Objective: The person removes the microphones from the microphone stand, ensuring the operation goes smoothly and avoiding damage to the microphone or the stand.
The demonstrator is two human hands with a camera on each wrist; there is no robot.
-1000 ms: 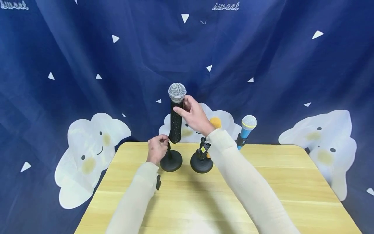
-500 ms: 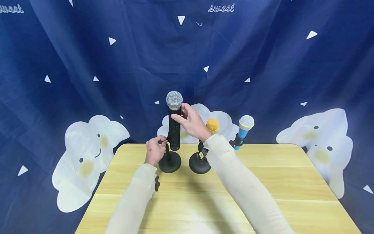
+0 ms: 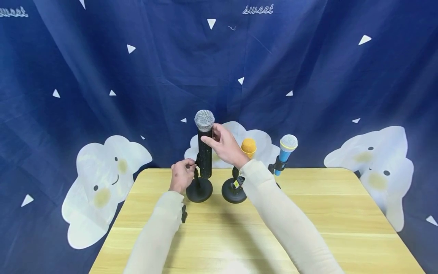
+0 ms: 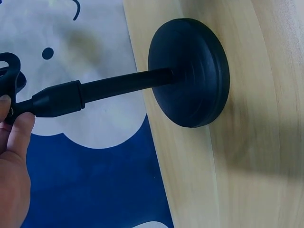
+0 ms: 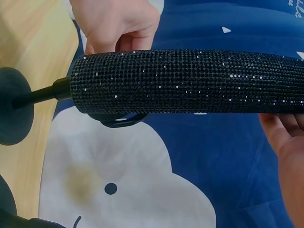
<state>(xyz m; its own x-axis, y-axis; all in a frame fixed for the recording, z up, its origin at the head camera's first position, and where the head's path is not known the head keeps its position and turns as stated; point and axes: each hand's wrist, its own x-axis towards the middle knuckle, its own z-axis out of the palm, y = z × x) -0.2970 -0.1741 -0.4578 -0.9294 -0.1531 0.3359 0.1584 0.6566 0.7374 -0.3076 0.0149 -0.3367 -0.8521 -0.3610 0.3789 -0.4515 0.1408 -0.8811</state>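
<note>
A microphone (image 3: 205,152) with a silver mesh head and black sparkling handle stands upright at the left stand. My right hand (image 3: 226,145) holds it near the top of the handle, thumb across the front. My left hand (image 3: 182,176) pinches the upper end of the black microphone stand (image 3: 199,191) just below its clip. In the left wrist view, thumb and fingers grip the joint under the clip (image 4: 9,76). Seen from the right wrist, the handle covers most of the clip, whose lower loop (image 5: 124,121) shows past the handle; whether the handle sits inside it I cannot tell.
A second black stand (image 3: 234,191) is just to the right, with a yellow microphone (image 3: 248,146) behind my right wrist. Farther right a blue microphone (image 3: 284,154) leans in a stand clip. The wooden table (image 3: 325,217) ends at a dark blue curtain (image 3: 171,57).
My right hand has lowered the black microphone beside the stand's top, mostly in the first half second. My left hand stays at the clip joint. The head view has shifted slightly.
</note>
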